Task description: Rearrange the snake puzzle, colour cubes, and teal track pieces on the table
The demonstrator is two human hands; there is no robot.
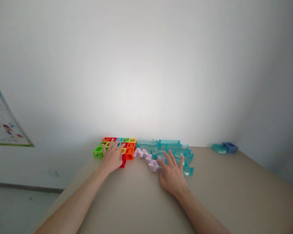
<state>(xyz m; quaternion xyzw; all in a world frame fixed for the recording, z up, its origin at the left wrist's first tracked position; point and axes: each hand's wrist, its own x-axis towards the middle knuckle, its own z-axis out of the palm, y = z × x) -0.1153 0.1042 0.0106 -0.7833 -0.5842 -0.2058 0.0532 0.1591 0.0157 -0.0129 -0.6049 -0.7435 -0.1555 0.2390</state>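
Note:
My left hand (111, 159) lies with fingers spread over a group of colourful hollow cubes (130, 151) in red, orange, yellow, green and blue. It covers part of them, and a red cube (123, 161) shows beside its thumb. My right hand (172, 177) is spread open over the near side of several clear teal track pieces (169, 142). Its thumb and index finger are close to a lilac chain of faceted pieces (154, 165); whether they touch it I cannot tell. The chain winds from the cubes toward that hand.
The beige table (131, 201) meets a pale wall (146, 81) behind the toys. At the back right stand a dark blue open box (230, 147) and a flat teal piece (218, 148). A poster (6, 120) hangs at the left.

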